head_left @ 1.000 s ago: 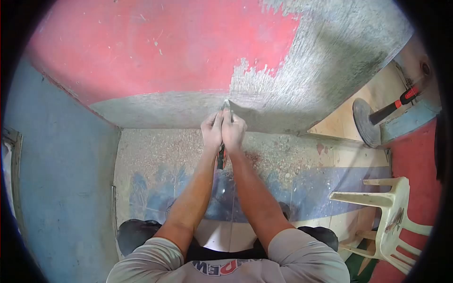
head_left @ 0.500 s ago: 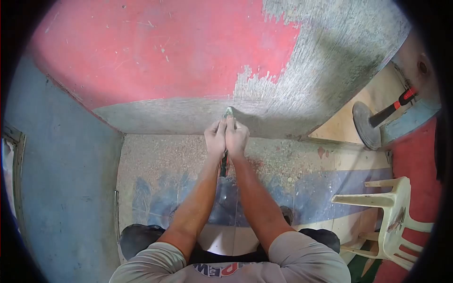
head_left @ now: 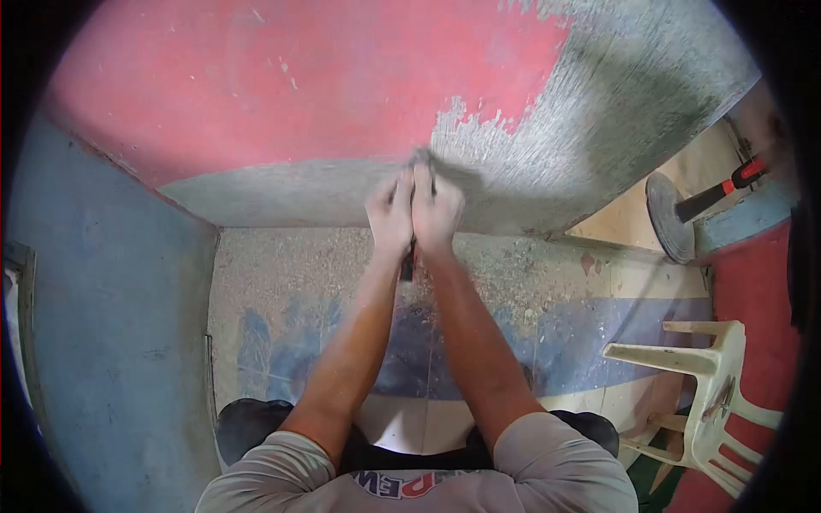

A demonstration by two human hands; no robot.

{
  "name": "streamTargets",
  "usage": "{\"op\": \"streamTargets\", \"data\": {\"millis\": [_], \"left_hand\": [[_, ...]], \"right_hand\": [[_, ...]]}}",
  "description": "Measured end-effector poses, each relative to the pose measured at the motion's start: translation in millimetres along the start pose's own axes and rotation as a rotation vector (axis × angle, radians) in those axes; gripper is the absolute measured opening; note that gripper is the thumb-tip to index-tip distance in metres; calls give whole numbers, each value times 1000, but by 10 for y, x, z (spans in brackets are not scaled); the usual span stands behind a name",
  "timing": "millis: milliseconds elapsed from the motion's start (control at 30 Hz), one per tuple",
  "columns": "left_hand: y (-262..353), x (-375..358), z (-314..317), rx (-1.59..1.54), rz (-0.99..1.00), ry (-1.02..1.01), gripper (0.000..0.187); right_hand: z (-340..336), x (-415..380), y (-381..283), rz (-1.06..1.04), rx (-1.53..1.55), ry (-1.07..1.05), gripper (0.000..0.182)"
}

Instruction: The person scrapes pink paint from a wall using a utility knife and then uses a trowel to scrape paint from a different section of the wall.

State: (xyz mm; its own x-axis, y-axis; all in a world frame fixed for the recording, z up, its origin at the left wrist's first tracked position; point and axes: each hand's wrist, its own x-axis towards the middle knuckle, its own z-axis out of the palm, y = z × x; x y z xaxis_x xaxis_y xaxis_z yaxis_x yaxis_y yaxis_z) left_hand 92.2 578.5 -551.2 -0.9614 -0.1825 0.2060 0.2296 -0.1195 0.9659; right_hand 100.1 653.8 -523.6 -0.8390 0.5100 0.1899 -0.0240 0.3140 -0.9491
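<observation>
Both hands are closed, side by side, around a scraper with a black and red handle point(head_left: 408, 267), its grip mostly covered. My left hand point(head_left: 390, 212) wraps it from the left and my right hand point(head_left: 439, 209) from the right, thumbs along the top. Beyond the fingertips the blurred tool tip point(head_left: 422, 157) meets the wall at the lower edge of the pink paint point(head_left: 282, 94). Bare grey wall point(head_left: 299, 195) shows beneath and to the right of that paint, with a ragged border between. Pale dust coats both hands.
Paint flakes and dust litter the floor point(head_left: 282, 261). A cream plastic chair point(head_left: 710, 368) lies tipped at the right. Behind it, a round dark disc point(head_left: 669, 218) with a black and red handle leans by the ledge. A blue wall point(head_left: 120, 299) closes the left side.
Both hands and the scraper have moved up the wall, from the grey strip to the pink paint's lower edge. The camera view has shifted slightly.
</observation>
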Motion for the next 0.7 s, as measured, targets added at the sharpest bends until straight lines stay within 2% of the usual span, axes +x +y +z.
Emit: {"op": "streamTargets", "data": {"millis": [100, 133, 200, 267, 333, 433, 467, 567, 633, 667, 700], "left_hand": [[474, 99, 141, -211, 36, 5, 23], [378, 76, 84, -131, 20, -14, 24], [26, -16, -31, 16, 6, -54, 24], [-334, -226, -53, -12, -30, -8, 24], [-235, -197, -15, -33, -39, 9, 23], [-3, -80, 26, -77, -47, -15, 22], [113, -103, 49, -109, -64, -15, 21], [75, -114, -10, -41, -14, -24, 21], [-165, -159, -83, 110, 51, -19, 21], [-356, -215, -116, 72, -48, -16, 21], [-306, -224, -87, 60, -44, -8, 22]], "right_hand": [[-145, 12, -391, -31, 50, -22, 49], [-156, 30, -454, -66, 88, -15, 49], [-57, -69, -55, -93, 36, 5, 49], [21, -161, 309, -91, 42, 32, 48], [49, -260, 334, -35, 110, 51, 48], [-13, -43, 44, -173, 62, 61, 47], [-14, -55, 17, -68, 68, 47, 47], [-39, -86, 8, -53, 134, 6, 46], [71, -142, 315, -66, 62, 27, 44], [130, -214, 511, -41, 65, 39, 44], [143, -266, 598, -15, 66, 50, 44]]}}
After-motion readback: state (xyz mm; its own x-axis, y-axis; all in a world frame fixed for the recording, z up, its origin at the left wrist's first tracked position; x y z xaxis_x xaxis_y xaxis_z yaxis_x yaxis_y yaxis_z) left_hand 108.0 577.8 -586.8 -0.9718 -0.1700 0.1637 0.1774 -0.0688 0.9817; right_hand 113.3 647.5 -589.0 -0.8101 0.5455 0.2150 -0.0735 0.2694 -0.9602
